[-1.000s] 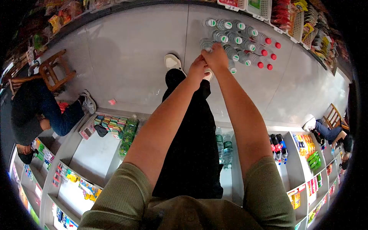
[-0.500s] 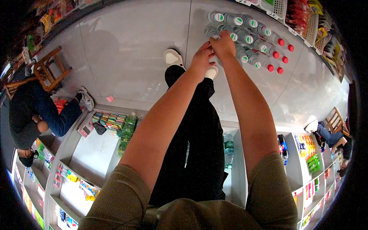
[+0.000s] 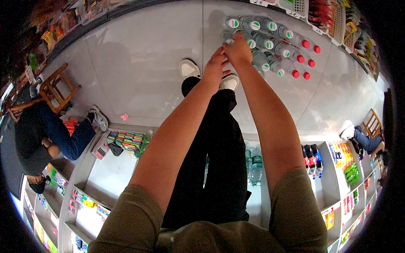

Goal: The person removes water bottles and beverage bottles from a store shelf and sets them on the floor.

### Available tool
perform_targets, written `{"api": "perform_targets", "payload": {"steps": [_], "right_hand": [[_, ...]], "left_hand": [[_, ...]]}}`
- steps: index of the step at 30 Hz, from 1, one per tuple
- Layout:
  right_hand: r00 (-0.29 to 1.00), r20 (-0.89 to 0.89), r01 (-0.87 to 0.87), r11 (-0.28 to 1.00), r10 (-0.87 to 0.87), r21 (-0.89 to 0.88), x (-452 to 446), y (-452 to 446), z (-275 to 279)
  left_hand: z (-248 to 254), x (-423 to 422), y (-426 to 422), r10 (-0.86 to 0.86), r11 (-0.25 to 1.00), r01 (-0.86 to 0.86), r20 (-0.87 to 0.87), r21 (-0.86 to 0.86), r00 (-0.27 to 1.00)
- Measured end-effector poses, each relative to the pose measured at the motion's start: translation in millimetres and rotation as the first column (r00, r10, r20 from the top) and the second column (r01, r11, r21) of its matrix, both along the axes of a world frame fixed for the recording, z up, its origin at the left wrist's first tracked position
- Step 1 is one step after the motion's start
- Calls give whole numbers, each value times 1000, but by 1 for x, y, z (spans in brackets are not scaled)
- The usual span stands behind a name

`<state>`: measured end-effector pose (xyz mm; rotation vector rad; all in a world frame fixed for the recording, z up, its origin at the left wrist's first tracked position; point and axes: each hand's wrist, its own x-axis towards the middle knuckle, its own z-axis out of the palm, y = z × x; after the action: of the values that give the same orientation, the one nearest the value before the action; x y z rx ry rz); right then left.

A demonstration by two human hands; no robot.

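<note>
Bottles with green-and-white round tops (image 3: 255, 25) form tight rows on the floor ahead, with red-capped bottles (image 3: 300, 59) at their right end. My right hand (image 3: 239, 51) is at the near left corner of this group, fingers bent together against the bottles. What its fingertips pinch, if anything, is too small to make out. Just left of it and lower, my left hand (image 3: 215, 69) has its fingers apart, the tips close to my right thumb. I see nothing held in my left hand.
My white shoes (image 3: 190, 68) stand just below the bottles. Baskets of packets (image 3: 337, 25) line the upper right. Shelves with drinks (image 3: 311, 158) and boxed goods lie behind me. A seated person (image 3: 36, 139) is at left near a wooden chair (image 3: 57, 88); another person (image 3: 369, 141) is at far right.
Both hands have shifted slightly left in view, staying close together at the bottles. The whole scene has tilted a little with my head. The bottles keep the same arrangement.
</note>
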<state>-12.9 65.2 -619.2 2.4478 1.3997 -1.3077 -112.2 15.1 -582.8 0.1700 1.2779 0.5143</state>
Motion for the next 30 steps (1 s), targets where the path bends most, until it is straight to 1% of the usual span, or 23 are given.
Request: {"api": "perform_targets", "payload": {"steps": [3,6,7,9,10,12,13,15,16,17,18,19,21,23,24,25,27,29,30], "right_hand": [[999,-38,0,999,-2,-52,1,1,9],[999,-24,23,995,-25,-95,1,0,28],[999,-23,23,996,-25,-89,2,-3,35],[1000,-12,1,1000,-1,-23,5,-12,43],[1000,-7,1,1000,-1,-9,7,-14,52],[1000,-18,20,999,-20,-51,10,-22,81],[1000,-12,18,999,-19,-29,13,-26,96],[995,-69,66,998,-65,-1,21,-41,115],[997,-51,63,998,-64,-29,25,-44,132],[997,-35,62,997,-64,-55,28,-49,148],[998,-24,64,997,-63,40,33,-58,157],[998,-14,65,989,-64,135,39,-69,163],[997,-15,78,967,-77,243,50,-85,187],[997,-40,75,968,-68,241,60,-91,229],[996,-46,86,973,-78,214,64,-95,244],[995,-54,96,977,-87,192,69,-96,256],[995,-57,87,983,-79,160,74,-94,287],[992,-98,105,927,-74,359,75,-94,313],[993,-98,97,912,-63,398,76,-94,320]], "left_hand": [[8,2,-3,30,1000,-30,-13,0,999],[19,0,-5,40,999,-41,13,35,999],[25,-1,-7,40,998,-41,15,41,999],[44,-2,-11,18,1000,-18,4,5,1000],[54,-3,-12,18,1000,-18,9,18,1000],[65,-7,-21,-32,997,33,19,-65,999],[74,-9,-26,-31,999,32,25,-44,999],[98,-15,-32,-121,989,119,-16,-82,993],[112,-18,-33,-119,992,118,-15,-50,993],[125,-22,-33,-162,981,158,-27,-109,986],[139,-26,-32,-205,966,196,-37,-168,978],[154,-30,-32,-202,972,195,-40,-134,978],[186,-40,-32,-195,979,190,-59,-75,979],[222,-50,-26,-187,982,185,-83,-33,979],[239,-54,-21,-185,983,183,-107,-22,977],[254,-58,-16,-175,984,179,-112,23,978],[283,-66,-9,-185,981,192,-148,32,972],[316,-72,-2,-158,980,174,-152,101,976],[328,-74,0,-144,979,163,-149,125,978]]}}
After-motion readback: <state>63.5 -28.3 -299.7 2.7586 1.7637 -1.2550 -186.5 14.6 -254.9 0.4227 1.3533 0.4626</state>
